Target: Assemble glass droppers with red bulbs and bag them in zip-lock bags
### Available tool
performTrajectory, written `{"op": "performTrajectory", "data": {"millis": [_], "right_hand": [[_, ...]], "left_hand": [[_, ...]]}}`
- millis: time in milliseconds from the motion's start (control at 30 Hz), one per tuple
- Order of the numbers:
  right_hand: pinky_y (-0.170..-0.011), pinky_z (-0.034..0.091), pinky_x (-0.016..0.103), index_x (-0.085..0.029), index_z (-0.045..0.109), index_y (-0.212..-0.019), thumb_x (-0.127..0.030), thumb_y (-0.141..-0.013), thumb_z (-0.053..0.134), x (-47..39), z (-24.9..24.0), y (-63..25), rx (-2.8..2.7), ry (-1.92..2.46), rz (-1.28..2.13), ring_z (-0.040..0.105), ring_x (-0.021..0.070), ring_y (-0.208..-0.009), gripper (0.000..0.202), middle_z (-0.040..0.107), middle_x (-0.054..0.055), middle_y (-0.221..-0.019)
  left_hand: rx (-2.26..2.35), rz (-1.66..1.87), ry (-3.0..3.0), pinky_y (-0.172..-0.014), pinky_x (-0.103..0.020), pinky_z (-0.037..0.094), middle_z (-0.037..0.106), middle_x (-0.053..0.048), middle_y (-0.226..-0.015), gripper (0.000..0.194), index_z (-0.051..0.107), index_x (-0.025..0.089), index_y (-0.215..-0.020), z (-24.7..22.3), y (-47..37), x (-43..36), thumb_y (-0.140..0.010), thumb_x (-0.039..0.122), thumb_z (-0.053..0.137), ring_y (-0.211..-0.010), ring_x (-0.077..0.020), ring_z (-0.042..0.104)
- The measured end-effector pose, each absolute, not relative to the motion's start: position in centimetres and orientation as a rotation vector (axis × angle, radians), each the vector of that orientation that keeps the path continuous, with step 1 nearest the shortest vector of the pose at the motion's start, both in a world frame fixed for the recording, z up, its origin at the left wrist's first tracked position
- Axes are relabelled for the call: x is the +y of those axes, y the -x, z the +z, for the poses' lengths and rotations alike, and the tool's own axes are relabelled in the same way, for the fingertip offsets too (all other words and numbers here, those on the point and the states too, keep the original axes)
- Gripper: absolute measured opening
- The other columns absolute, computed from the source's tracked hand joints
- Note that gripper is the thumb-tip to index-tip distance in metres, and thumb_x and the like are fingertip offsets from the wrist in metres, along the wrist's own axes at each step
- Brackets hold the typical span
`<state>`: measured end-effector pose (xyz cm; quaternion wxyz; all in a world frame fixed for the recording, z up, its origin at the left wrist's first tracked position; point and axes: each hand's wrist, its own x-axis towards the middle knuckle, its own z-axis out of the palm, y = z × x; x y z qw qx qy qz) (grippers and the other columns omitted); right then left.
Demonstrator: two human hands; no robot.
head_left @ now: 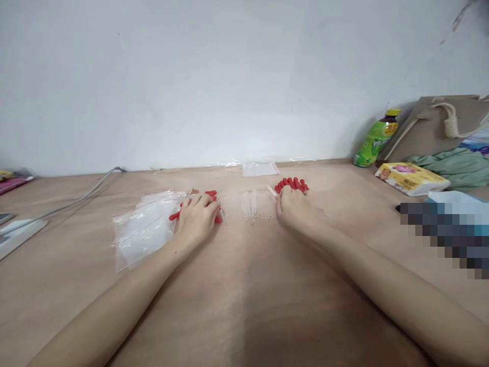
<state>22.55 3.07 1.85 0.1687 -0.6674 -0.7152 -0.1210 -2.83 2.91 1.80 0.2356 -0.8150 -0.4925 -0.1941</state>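
My left hand (197,213) lies over a loose pile of red rubber bulbs (174,216), its fingers bent down and close together. What its fingertips hold is hidden. Beside it on the right are a few thin clear tubes (223,211). Several more clear dropper tubes (250,204) lie side by side between my hands. My right hand (296,206) is closed, knuckles up, just in front of a row of red dropper bulbs (292,182). A clear tube (272,191) shows by its index finger; its grip is hidden from view.
Clear zip bags (143,229) lie left of my left hand, and another small bag (261,168) is near the wall. A grey cable (91,188) runs at left. At right stand a green drink bottle (376,140), a yellow tissue pack (412,178) and a bag (431,122).
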Motion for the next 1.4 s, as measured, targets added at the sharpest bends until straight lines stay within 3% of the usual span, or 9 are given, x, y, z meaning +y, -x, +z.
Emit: {"op": "performTrajectory", "data": {"millis": [100,267,600,733,900,1400], "right_hand": [[-0.076,0.024,0.037,-0.01,0.053,-0.088,-0.023,-0.09,0.031,1.9,1.1,-22.7,-2.126,1.605,-0.338,0.056,0.0219,-0.067,0.025,0.065,0.011,-0.074],[-0.083,0.021,0.036,-0.013,0.053,-0.101,-0.019,-0.089,0.035,0.5,-1.2,-23.1,-2.115,1.234,-0.34,0.056,0.0178,-0.076,0.022,0.068,0.008,-0.082],[-0.084,0.022,0.034,-0.018,0.057,-0.088,-0.02,-0.088,0.039,0.1,-2.1,-23.5,-2.037,1.157,-0.168,0.056,0.014,-0.074,0.018,0.064,0.003,-0.079],[-0.086,0.023,0.034,-0.018,0.055,-0.086,-0.023,-0.087,0.041,-0.8,-1.7,-23.4,-2.1,1.041,-0.084,0.056,0.0125,-0.069,0.015,0.065,0.002,-0.077],[-0.089,0.022,0.036,-0.019,0.056,-0.086,-0.024,-0.088,0.041,-1.4,-1.2,-23.3,-2.19,0.952,-0.071,0.056,0.0106,-0.063,0.016,0.065,0.0,-0.072],[-0.083,0.026,0.033,-0.02,0.059,-0.087,-0.02,-0.087,0.043,-1.1,-0.9,-23.0,-2.293,0.806,0.028,0.053,0.0093,-0.063,0.016,0.061,-0.002,-0.067]], "left_hand": [[-1.341,-0.52,2.194,-0.072,-0.042,0.034,0.059,-0.008,-0.086,0.021,0.066,0.022,-0.082,1.5,2.6,3.1,-0.084,0.025,0.045,-0.086,-0.0274,0.049],[-1.39,-0.472,2.12,-0.067,-0.041,0.036,0.058,-0.009,-0.082,0.021,0.065,0.02,-0.071,1.2,2.4,3.1,-0.081,0.03,0.05,-0.084,-0.027,0.051],[-1.399,-0.855,2.337,-0.074,-0.036,0.041,0.058,-0.007,-0.084,0.013,0.053,0.018,-0.082,1.5,1.5,2.0,-0.086,0.027,0.044,-0.086,-0.0227,0.053],[-1.363,-1.049,2.699,-0.062,-0.027,0.045,0.06,-0.003,-0.08,0.01,0.05,0.018,-0.09,0.2,-0.4,-0.1,-0.088,0.026,0.044,-0.071,-0.0156,0.057],[-1.282,-1.188,2.846,-0.065,-0.026,0.049,0.066,-0.003,-0.089,0.019,0.053,0.019,-0.104,-1.0,-1.6,-1.0,-0.086,0.026,0.05,-0.078,-0.0148,0.062],[-1.124,-1.335,2.894,-0.066,-0.023,0.049,0.068,-0.003,-0.082,0.014,0.062,0.018,-0.094,-0.9,-1.3,-0.8,-0.084,0.02,0.053,-0.072,-0.013,0.062]]}}
